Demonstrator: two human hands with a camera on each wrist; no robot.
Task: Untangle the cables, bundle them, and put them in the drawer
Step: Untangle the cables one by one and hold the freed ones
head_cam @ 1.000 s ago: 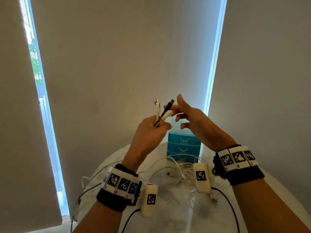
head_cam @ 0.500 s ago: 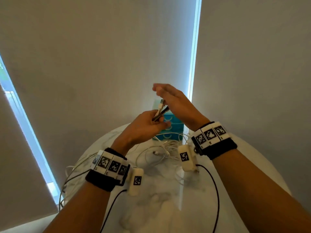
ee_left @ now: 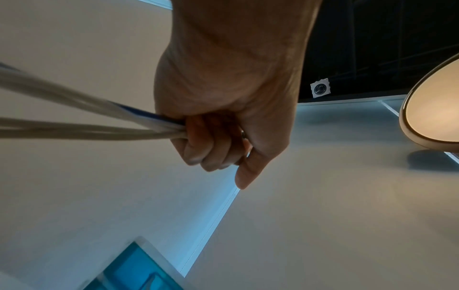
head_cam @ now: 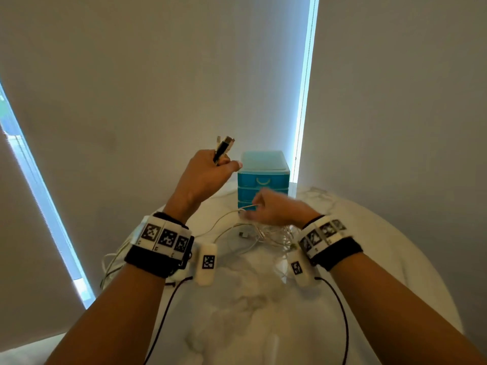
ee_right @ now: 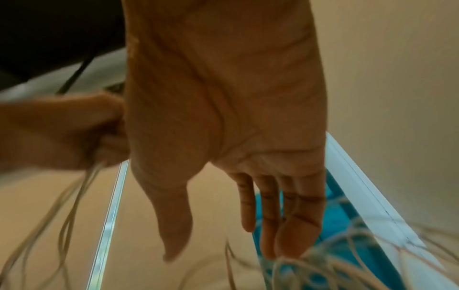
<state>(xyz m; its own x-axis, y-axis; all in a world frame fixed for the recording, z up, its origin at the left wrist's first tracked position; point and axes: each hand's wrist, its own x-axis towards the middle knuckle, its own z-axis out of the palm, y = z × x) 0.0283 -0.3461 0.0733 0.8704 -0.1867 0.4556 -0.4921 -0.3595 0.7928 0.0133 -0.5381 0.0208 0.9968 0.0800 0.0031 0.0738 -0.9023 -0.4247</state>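
My left hand (head_cam: 220, 165) is raised above the table and grips several cable ends, whose plugs (head_cam: 224, 146) stick up out of the fist. In the left wrist view the fist (ee_left: 211, 155) is closed round pale cables (ee_left: 87, 121) that run off to the left. My right hand (head_cam: 254, 209) is low, in front of the blue drawer unit (head_cam: 263, 177), at the tangle of white cables (head_cam: 250, 234) on the table. Its fingers (ee_right: 268, 215) are straight and spread, with their tips at the cable tangle (ee_right: 310, 272). All drawers look closed.
The round white marble table (head_cam: 263, 312) stands against closed blinds, the drawer unit at its far edge. More cable loops hang over the table's left edge (head_cam: 110, 264). Black wrist-camera leads (head_cam: 342, 325) trail beside my forearms. A round lamp (ee_left: 434, 117) shows in the left wrist view.
My right hand has left the raised plugs and dropped to the tangle on the table. The left hand keeps its grip on the cable ends, now further to the left.
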